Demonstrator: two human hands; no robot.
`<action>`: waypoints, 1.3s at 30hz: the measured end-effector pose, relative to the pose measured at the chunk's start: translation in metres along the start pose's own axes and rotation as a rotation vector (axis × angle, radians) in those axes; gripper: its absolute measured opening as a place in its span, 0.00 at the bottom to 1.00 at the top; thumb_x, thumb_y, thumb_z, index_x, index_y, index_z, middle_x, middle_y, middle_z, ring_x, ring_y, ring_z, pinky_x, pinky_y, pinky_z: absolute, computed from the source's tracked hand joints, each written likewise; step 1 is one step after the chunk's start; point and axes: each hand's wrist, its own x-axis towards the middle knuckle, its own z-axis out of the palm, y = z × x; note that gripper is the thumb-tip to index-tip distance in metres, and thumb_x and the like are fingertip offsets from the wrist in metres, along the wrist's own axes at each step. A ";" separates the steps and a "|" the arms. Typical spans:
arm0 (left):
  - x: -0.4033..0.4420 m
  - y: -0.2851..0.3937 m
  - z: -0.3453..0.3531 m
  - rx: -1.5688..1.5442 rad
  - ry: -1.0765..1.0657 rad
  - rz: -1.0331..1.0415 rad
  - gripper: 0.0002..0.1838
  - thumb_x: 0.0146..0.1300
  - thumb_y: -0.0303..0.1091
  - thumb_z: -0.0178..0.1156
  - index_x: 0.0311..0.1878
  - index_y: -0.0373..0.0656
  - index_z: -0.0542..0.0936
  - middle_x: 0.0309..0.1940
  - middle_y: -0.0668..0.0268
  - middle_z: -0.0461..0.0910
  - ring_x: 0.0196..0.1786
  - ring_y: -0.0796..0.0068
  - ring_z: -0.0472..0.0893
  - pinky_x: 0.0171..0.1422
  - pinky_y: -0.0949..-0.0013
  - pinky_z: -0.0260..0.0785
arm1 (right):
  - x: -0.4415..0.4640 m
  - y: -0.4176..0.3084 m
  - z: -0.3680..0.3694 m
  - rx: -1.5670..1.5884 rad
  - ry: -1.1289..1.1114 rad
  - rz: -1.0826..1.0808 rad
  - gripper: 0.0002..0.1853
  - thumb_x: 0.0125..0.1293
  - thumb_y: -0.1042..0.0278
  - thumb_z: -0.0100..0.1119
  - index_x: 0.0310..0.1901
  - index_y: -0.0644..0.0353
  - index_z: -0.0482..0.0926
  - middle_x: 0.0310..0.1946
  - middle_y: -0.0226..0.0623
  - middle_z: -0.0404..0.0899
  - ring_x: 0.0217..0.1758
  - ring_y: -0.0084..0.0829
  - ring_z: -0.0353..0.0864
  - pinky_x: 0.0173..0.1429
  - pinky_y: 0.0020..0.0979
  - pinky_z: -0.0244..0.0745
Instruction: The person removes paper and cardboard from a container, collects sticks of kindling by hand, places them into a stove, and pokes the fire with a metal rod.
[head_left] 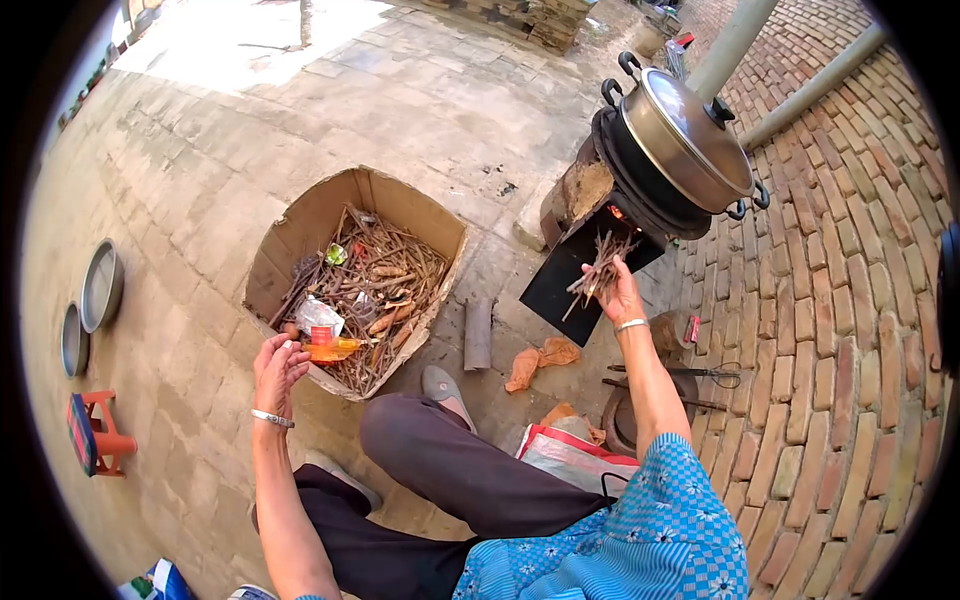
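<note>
My right hand [618, 295] is closed around a bundle of thin twigs [603, 270], held at the mouth of the stove [580, 195], where a small orange flame shows. A large lidded steel pot [680, 140] sits on top of the stove. At the left front corner of the cardboard box [290, 240], my left hand [278, 368] has its fingers bent; beside its fingertips is an orange plastic wrapper [333, 350], but whether they grip it I cannot tell. Sticks [400, 265] and scraps fill the box.
A short log [478, 334] and crumpled orange-brown paper [540, 362] lie between box and stove. Near my right arm are a red-edged sack [575, 452] and metal tongs [715, 375]. A brick wall [850, 400] stands right; basins [102, 285] and a small stool [103, 433] are left.
</note>
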 end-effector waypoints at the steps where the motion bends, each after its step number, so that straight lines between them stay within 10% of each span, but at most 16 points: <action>1: -0.002 0.002 0.001 0.004 -0.003 -0.003 0.18 0.69 0.37 0.55 0.56 0.37 0.70 0.44 0.60 0.78 0.43 0.70 0.81 0.45 0.69 0.76 | 0.038 -0.018 -0.011 0.025 -0.017 -0.069 0.26 0.63 0.54 0.64 0.52 0.68 0.71 0.49 0.53 0.78 0.52 0.47 0.80 0.56 0.47 0.77; 2: 0.000 0.004 0.000 0.007 -0.003 0.002 0.18 0.69 0.37 0.55 0.56 0.37 0.70 0.44 0.60 0.78 0.43 0.70 0.81 0.45 0.69 0.76 | 0.039 -0.024 0.001 -0.033 0.277 -0.061 0.39 0.64 0.55 0.63 0.67 0.71 0.55 0.64 0.57 0.63 0.63 0.48 0.70 0.72 0.50 0.57; 6: 0.001 0.000 -0.003 -0.015 -0.053 0.013 0.17 0.68 0.38 0.56 0.54 0.36 0.73 0.43 0.60 0.79 0.43 0.72 0.81 0.46 0.71 0.75 | -0.016 0.009 0.009 -0.400 0.327 -0.181 0.41 0.61 0.70 0.61 0.71 0.71 0.47 0.66 0.60 0.59 0.69 0.48 0.64 0.76 0.47 0.47; 11: -0.010 0.010 -0.007 -0.012 -0.047 0.037 0.16 0.69 0.38 0.55 0.53 0.36 0.74 0.43 0.61 0.80 0.44 0.71 0.82 0.49 0.70 0.75 | -0.122 -0.005 -0.001 -0.601 0.252 -0.113 0.19 0.64 0.77 0.51 0.57 0.71 0.68 0.48 0.46 0.76 0.48 0.37 0.82 0.51 0.35 0.79; 15: -0.011 0.006 -0.021 -0.060 -0.026 0.070 0.17 0.69 0.38 0.57 0.53 0.36 0.74 0.44 0.60 0.80 0.45 0.69 0.82 0.51 0.68 0.75 | -0.175 -0.053 -0.067 -1.148 0.397 -0.160 0.11 0.63 0.74 0.52 0.45 0.68 0.78 0.37 0.37 0.81 0.36 0.29 0.84 0.35 0.27 0.78; 19: -0.009 0.002 -0.034 -0.054 -0.012 0.045 0.18 0.68 0.39 0.58 0.54 0.35 0.75 0.47 0.58 0.80 0.48 0.66 0.81 0.54 0.66 0.75 | -0.220 -0.124 -0.173 -1.928 0.532 -0.498 0.11 0.56 0.71 0.55 0.38 0.68 0.80 0.31 0.44 0.82 0.33 0.35 0.81 0.40 0.36 0.76; 22: -0.008 -0.001 -0.040 -0.037 -0.017 0.051 0.19 0.68 0.40 0.58 0.55 0.35 0.74 0.48 0.56 0.79 0.50 0.65 0.81 0.57 0.64 0.75 | -0.256 -0.158 -0.186 -2.206 0.726 -0.346 0.12 0.55 0.70 0.55 0.40 0.65 0.80 0.38 0.49 0.81 0.48 0.51 0.78 0.54 0.45 0.71; 28: -0.014 -0.008 -0.035 -0.010 0.029 0.009 0.18 0.69 0.39 0.57 0.53 0.33 0.74 0.47 0.55 0.79 0.49 0.62 0.82 0.55 0.63 0.76 | -0.266 -0.173 -0.219 -2.827 0.453 0.306 0.17 0.61 0.68 0.55 0.52 0.60 0.77 0.51 0.43 0.77 0.58 0.44 0.73 0.62 0.51 0.63; 39: -0.029 -0.018 -0.004 0.034 0.071 -0.019 0.17 0.68 0.38 0.57 0.51 0.34 0.75 0.41 0.60 0.80 0.42 0.70 0.83 0.46 0.72 0.76 | -0.244 -0.133 -0.256 -3.222 0.228 0.481 0.12 0.66 0.68 0.52 0.47 0.55 0.82 0.49 0.38 0.80 0.61 0.39 0.72 0.66 0.44 0.62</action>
